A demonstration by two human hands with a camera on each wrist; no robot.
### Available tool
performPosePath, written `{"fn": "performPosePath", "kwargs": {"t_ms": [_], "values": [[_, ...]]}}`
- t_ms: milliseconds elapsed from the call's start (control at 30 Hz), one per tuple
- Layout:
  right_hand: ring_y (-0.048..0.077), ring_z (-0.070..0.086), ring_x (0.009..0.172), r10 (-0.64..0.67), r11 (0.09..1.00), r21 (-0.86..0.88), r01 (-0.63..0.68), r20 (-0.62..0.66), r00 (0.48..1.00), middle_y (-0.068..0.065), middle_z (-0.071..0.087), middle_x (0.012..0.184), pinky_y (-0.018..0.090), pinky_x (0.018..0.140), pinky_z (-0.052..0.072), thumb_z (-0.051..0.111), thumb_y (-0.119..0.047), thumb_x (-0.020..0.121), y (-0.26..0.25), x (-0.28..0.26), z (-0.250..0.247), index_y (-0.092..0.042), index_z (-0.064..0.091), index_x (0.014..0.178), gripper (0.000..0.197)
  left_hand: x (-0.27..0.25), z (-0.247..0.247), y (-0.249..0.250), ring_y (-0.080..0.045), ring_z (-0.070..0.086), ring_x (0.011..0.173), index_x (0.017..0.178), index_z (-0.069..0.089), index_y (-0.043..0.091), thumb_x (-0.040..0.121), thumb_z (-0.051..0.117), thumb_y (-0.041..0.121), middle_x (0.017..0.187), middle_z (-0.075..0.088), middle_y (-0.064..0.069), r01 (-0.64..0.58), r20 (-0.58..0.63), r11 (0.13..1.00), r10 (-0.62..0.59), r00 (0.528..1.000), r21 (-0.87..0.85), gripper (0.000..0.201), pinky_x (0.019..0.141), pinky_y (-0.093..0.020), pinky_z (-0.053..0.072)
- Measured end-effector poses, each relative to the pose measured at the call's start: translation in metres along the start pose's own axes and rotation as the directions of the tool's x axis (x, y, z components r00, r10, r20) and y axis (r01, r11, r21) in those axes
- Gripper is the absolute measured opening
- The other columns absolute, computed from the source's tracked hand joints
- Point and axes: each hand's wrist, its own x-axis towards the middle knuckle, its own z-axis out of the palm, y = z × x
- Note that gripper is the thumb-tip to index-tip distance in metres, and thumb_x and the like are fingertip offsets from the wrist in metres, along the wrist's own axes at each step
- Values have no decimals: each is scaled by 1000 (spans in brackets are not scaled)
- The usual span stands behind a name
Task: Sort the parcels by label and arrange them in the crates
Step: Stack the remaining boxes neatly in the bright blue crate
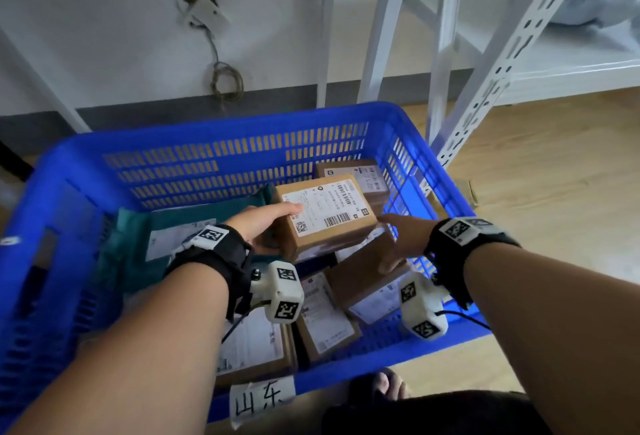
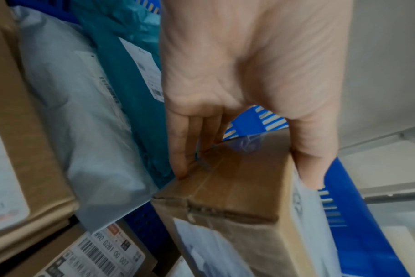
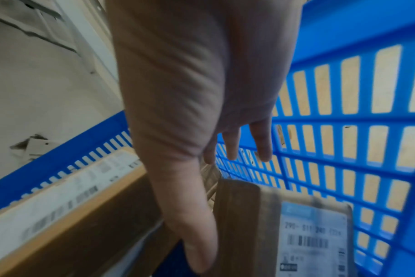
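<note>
A blue slatted crate holds several parcels. My left hand grips a brown cardboard box with a white barcode label, raised above the others. Its thumb lies on the label and its fingers are under the left end; the left wrist view shows the same hold, left hand on the box. My right hand is at the box's right end with straight fingers, index tip touching the corner. Its thumb rests on a lower brown box. In the right wrist view the right hand is between the held box and the lower box.
A teal mailer and a grey mailer lie at the crate's left. More labelled boxes fill the front, one the back right. A handwritten paper tag hangs on the near rim. White shelf uprights stand behind on the right.
</note>
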Motion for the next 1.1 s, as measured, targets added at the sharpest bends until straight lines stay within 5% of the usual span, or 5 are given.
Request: {"fn": "performPosePath", "kwargs": {"t_ms": [133, 400, 567, 700, 1100], "values": [[3, 59, 72, -33, 998, -51, 36, 75, 997, 0, 64, 95, 12, 60, 46, 78, 0, 73, 0, 25, 11, -10, 52, 122, 56, 10, 8, -5, -25, 71, 84, 114, 66, 14, 58, 84, 46, 98, 74, -9, 46, -3, 999, -46, 999, 22, 67, 64, -35, 59], [27, 42, 135, 166, 894, -432, -116, 81, 983, 11, 39, 149, 39, 110, 37, 71, -24, 83, 19, 71, 29, -20, 31, 148, 77, 30, 2, -12, -25, 71, 69, 112, 68, 15, 61, 82, 47, 90, 74, -9, 83, 1, 996, -83, 997, 12, 61, 66, -35, 57], [18, 66, 95, 206, 783, -619, -65, 158, 966, -7, 69, 106, 37, 86, 55, 69, -54, 55, 88, 167, 61, -35, 64, 108, 56, 37, 8, -13, -28, 71, 75, 111, 67, 13, 67, 81, 43, 93, 74, -11, 110, 46, 994, -111, 993, 13, 54, 67, -36, 58], [24, 60, 78, 291, 828, -526, -194, 108, 951, -4, 54, 64, 33, 83, 53, 55, -52, 85, 60, 111, 56, -18, 62, 82, 35, 41, 24, -16, -23, 69, 67, 99, 67, 14, 76, 77, 38, 70, 72, -5, 122, 87, 992, -125, 988, 41, 35, 67, -35, 56], [-2, 51, 29, 281, 949, 117, -294, 111, 953, -2, 59, 62, 10, 32, 41, 47, 2, 94, 51, 56, 25, -6, 57, 87, 15, 73, 87, -24, -32, 64, 106, 123, 58, 4, 94, 58, 14, 117, 66, -17, 160, 82, 987, -158, 984, -24, 31, 81, -46, 56]]}}
